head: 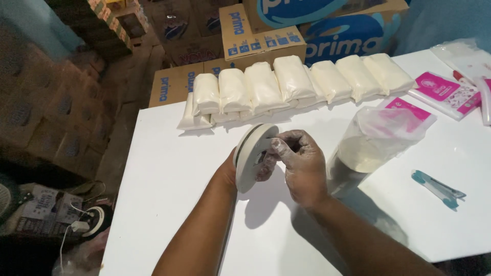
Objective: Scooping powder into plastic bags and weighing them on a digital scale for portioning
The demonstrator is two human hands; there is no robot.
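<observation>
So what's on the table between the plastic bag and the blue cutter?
Nothing: in the head view, only bare white table lies between the plastic bag and the blue cutter.

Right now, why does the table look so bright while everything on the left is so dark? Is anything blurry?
Head view: light falls on the white table, nearly washing it out, while the stacked boxes on the left sit in dim shadow. The hands and the round disc cast a soft shadow towards the viewer. The clear plastic bag looks hazy; the edges seem slightly soft.
</observation>
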